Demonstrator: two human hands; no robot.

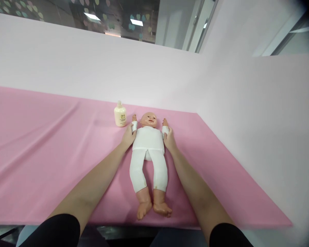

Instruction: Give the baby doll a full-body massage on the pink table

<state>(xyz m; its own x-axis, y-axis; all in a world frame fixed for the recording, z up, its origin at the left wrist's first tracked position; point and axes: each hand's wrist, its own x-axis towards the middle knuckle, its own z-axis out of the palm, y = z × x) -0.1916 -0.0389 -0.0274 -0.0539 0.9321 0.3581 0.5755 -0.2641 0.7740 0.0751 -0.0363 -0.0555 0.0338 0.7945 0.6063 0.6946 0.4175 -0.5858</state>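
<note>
Cream-coloured bottle (pixel 120 116) upright near doll (pixel 148 139), contents unclear; hands (pixel 129 135) (pixel 170 139) clasped round its arms (pixel 134 126).

Doll body (pixel 148 140) white; bottle (pixel 120 116) cream; cloth (pixel 54 164) pink.

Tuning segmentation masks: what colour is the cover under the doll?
The cover under the doll is pink; best seen in the head view, the only one.

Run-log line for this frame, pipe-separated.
doll: face-up on pink cover | left hand: holding one doll arm | right hand: holding other arm | bottle: upright, left of doll
</note>
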